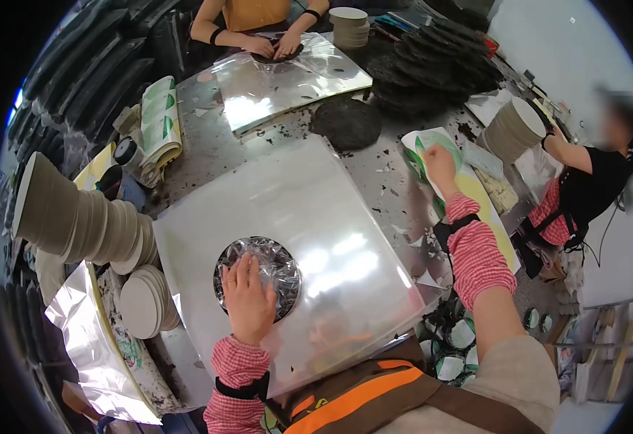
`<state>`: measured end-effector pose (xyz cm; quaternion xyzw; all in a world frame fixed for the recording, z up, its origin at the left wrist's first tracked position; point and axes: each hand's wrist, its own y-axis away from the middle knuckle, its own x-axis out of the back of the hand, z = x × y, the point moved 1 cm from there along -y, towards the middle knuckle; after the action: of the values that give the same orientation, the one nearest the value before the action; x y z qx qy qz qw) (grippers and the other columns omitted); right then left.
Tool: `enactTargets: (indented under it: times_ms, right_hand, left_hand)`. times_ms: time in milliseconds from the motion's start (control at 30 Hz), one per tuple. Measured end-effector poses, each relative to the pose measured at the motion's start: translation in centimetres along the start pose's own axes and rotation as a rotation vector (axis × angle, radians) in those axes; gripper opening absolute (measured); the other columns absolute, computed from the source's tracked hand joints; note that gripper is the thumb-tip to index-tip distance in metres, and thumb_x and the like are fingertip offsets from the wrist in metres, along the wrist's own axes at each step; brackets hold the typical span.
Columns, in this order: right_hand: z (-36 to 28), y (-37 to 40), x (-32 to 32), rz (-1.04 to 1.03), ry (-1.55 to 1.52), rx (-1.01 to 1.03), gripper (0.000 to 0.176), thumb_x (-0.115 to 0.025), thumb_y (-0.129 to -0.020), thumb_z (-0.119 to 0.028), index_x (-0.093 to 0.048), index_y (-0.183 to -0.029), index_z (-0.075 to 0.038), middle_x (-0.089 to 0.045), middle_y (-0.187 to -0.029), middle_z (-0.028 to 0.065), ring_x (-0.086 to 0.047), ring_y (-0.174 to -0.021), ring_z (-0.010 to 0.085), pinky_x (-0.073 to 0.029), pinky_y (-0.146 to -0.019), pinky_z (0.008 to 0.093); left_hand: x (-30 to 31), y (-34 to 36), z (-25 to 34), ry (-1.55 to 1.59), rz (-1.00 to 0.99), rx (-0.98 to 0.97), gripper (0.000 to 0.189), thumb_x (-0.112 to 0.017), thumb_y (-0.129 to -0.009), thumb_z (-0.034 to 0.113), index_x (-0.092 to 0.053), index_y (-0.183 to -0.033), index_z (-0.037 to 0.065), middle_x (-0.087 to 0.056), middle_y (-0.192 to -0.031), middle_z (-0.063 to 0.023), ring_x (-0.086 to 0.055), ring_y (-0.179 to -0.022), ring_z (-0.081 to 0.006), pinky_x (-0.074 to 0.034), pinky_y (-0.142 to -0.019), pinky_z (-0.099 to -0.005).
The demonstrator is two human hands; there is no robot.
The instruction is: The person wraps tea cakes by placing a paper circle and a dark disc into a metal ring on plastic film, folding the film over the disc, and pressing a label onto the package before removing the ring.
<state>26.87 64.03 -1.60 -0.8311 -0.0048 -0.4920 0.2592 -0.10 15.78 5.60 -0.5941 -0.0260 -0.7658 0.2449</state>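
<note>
My left hand [248, 298] lies flat, fingers stretched, on a dark round cake [286, 278] covered in crinkled clear film. Under the cake is a stack of large shiny clear film sheets [273, 188]. Off to the right, my right hand [441, 168] has its fingers curled together at a stack of green, white and yellow printed sheets [486, 202]. It appears to pinch the top sheet near its upper end; the fingertips are partly hidden.
Grey round discs [78, 217] are stacked at the left, beside folded printed sheets [161, 119]. A bare dark cake [346, 124] and a tall pile of them [432, 69] lie beyond. Across the table, a person's hands [276, 48] work on another cake; another person [584, 166] stands right.
</note>
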Motion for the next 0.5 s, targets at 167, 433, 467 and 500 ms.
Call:
enactTargets:
  times_ms: [167, 433, 467, 500]
  right_hand:
    - [2.0, -1.1, -0.6, 0.115, -0.18, -0.079, 0.021, -0.072, -0.086, -0.022, -0.064, -0.082, -0.004, -0.067, -0.076, 0.0143, -0.066, -0.072, 0.0303, -0.05, -0.069, 0.0417]
    - [-15.1, -0.6, 18.2, 0.17, -0.99, 0.086, 0.021, -0.06, -0.097, -0.02, -0.064, -0.111, -0.005, -0.064, -0.074, 0.0061, -0.065, -0.064, 0.0144, -0.052, -0.056, 0.0295]
    - [-14.5, 1.1, 14.6, -0.005, -1.113, -0.012, 0.024, -0.058, -0.098, -0.022, -0.063, -0.113, -0.004, -0.063, -0.072, 0.006, -0.065, -0.062, 0.0159, -0.053, -0.056, 0.0334]
    - [-18.7, 5.6, 14.1, -0.596, -0.372, -0.373, 0.036, -0.057, -0.097, -0.025, -0.058, -0.122, 0.0, -0.065, -0.085, 0.0118, -0.07, -0.08, 0.0236, -0.057, -0.069, 0.0441]
  left_hand:
    - [-0.1, -0.3, 0.1, -0.017, 0.015, -0.003, 0.054, -0.063, -0.086, 0.02, -0.053, -0.132, -0.005, -0.049, -0.14, -0.019, -0.043, -0.131, -0.0359, -0.025, -0.117, -0.0535]
    - [-0.2, 0.0, -1.5, 0.286, 0.027, 0.076, 0.053, -0.057, -0.092, 0.024, -0.048, -0.138, -0.002, -0.045, -0.144, -0.0196, -0.038, -0.135, -0.0407, -0.021, -0.117, -0.0556]
    - [-0.6, 0.1, -1.6, 0.361, 0.077, 0.133, 0.051, -0.055, -0.093, 0.023, -0.049, -0.137, -0.001, -0.044, -0.145, -0.0196, -0.037, -0.136, -0.0409, -0.02, -0.117, -0.0557]
    - [-0.2, -0.1, -0.3, 0.125, 0.074, 0.087, 0.047, -0.055, -0.093, 0.017, -0.051, -0.137, 0.0, -0.046, -0.144, -0.0192, -0.036, -0.138, -0.0403, -0.02, -0.118, -0.0543]
